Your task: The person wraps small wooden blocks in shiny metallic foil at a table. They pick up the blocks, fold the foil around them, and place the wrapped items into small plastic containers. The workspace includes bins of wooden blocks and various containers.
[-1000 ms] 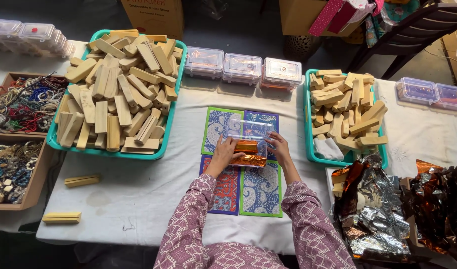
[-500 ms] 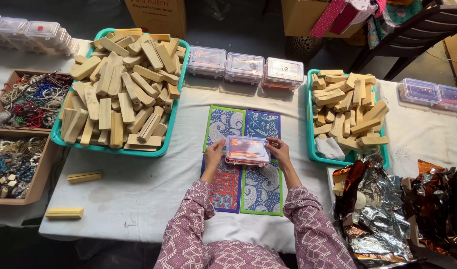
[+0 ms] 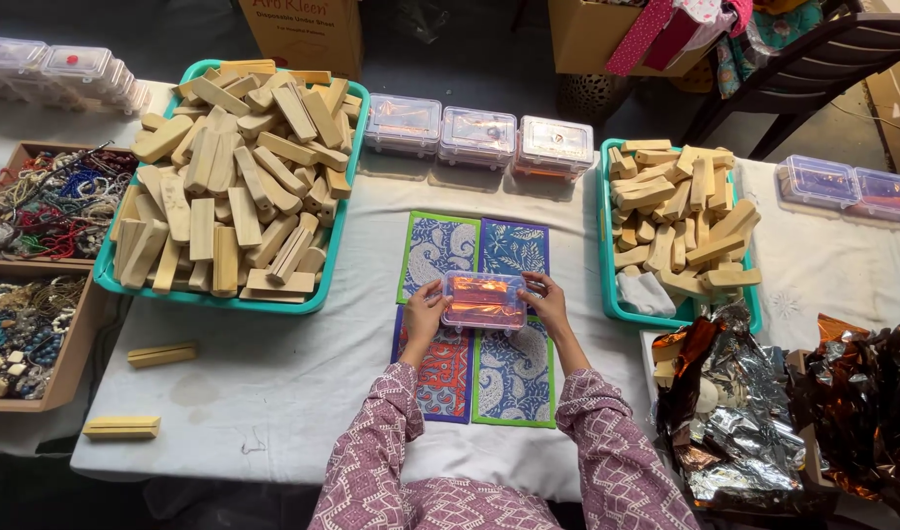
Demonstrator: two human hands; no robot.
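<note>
A small clear plastic box [image 3: 483, 300] with something orange inside sits between both my hands over a patterned blue and orange mat [image 3: 475, 324]. My left hand [image 3: 423, 311] grips the box's left end and my right hand [image 3: 547, 299] grips its right end. Its lid looks closed. My sleeves are purple with a white pattern.
Three closed clear boxes [image 3: 477, 135] line the table's far side. A large teal tray [image 3: 313, 285] of wooden blocks stands at the left, a smaller one [image 3: 610, 285] at the right. Bead trays [image 3: 23, 285] lie far left, crumpled foil [image 3: 744, 412] at the right, two loose blocks [image 3: 162, 354] near the front.
The box's lid, open a second ago over the orange contents, has come down. The box now sits shut between my hands, which have shifted to its ends.
</note>
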